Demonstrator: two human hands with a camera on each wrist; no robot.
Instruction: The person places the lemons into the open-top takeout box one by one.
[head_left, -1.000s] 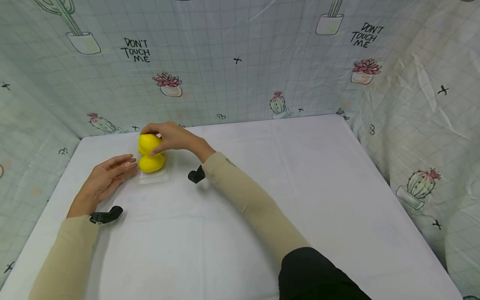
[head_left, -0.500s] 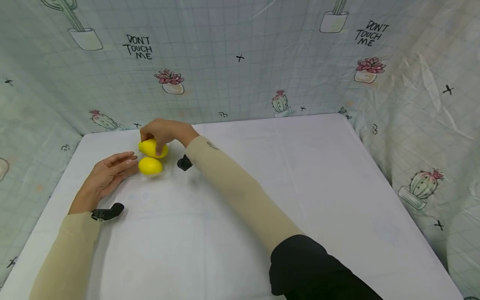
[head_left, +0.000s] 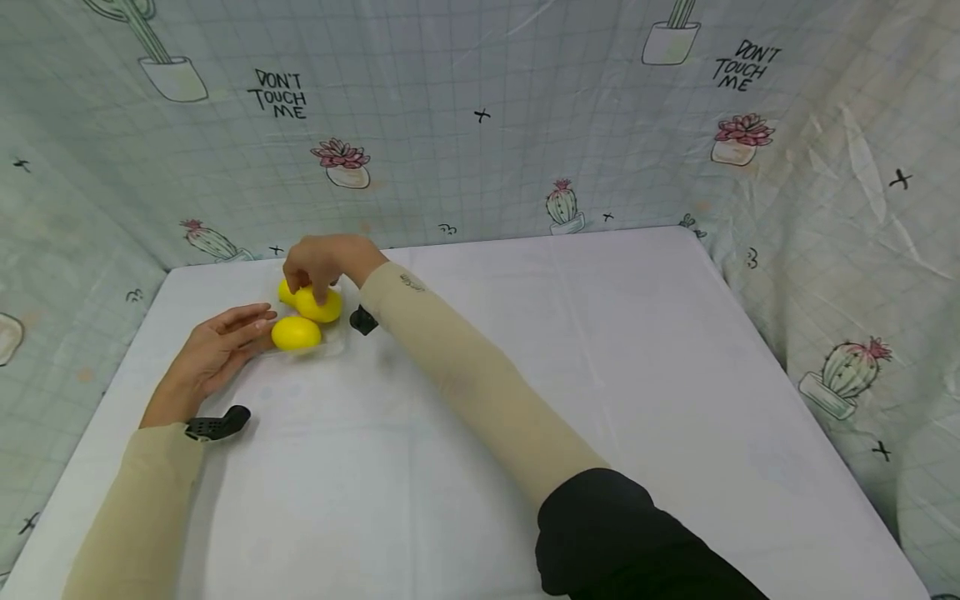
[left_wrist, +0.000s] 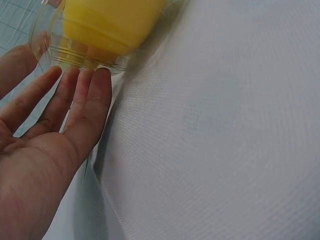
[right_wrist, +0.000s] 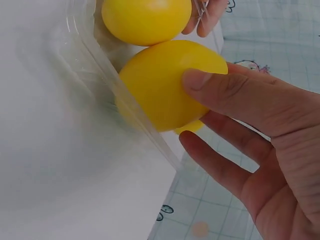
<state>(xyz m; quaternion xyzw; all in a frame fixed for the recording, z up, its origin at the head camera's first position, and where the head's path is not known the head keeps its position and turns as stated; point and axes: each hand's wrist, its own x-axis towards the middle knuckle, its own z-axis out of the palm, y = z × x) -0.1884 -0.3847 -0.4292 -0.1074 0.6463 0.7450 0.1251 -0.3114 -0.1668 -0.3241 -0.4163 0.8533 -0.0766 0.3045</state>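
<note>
A clear plastic container point(head_left: 333, 346) sits at the table's back left with yellow lemons in it. My right hand point(head_left: 324, 260) reaches in from above and holds one lemon point(head_left: 322, 310) between thumb and fingers; in the right wrist view that lemon point(right_wrist: 155, 92) lies by the container's wall point(right_wrist: 107, 75). Nearer me is a second lemon point(head_left: 296, 333), and part of a third lemon point(head_left: 286, 292) shows behind the held one. My left hand point(head_left: 221, 354) has its fingers extended, and in the left wrist view its fingertips point(left_wrist: 102, 77) touch the container's rim point(left_wrist: 85, 61).
The table point(head_left: 480, 467) has a white cloth over it. Patterned curtains point(head_left: 480, 183) hang behind it and at both sides. A black device point(head_left: 217, 423) is strapped on the left wrist, another black device point(head_left: 363, 321) on the right.
The upper lemon in my right hand has come down and to the right among the others. The right hand has lowered with it; the nearer lemon has shifted slightly left. The left hand stays by the container.
</note>
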